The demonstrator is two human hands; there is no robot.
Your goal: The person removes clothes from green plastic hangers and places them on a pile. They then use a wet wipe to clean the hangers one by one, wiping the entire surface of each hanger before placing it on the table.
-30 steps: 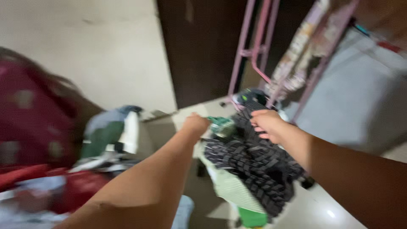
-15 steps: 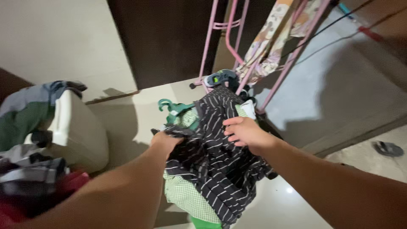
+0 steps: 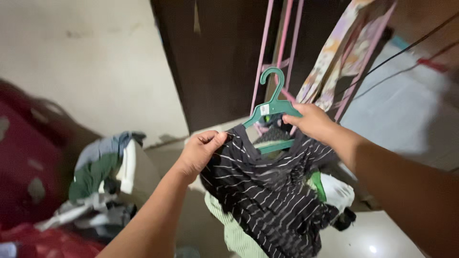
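Before a pink drying rack (image 3: 282, 33), held up between both hands: black shirt with white stripes (image 3: 267, 191). Left hand (image 3: 198, 153) pinched shut on the shirt's collar edge; right hand (image 3: 313, 122) closed around the arm of a green hanger (image 3: 272, 102), partly tucked into the neck opening. Beneath the shirt, a pale green checked garment (image 3: 229, 224). Off to the left, blurred heap of clothes (image 3: 100, 167) over something white.
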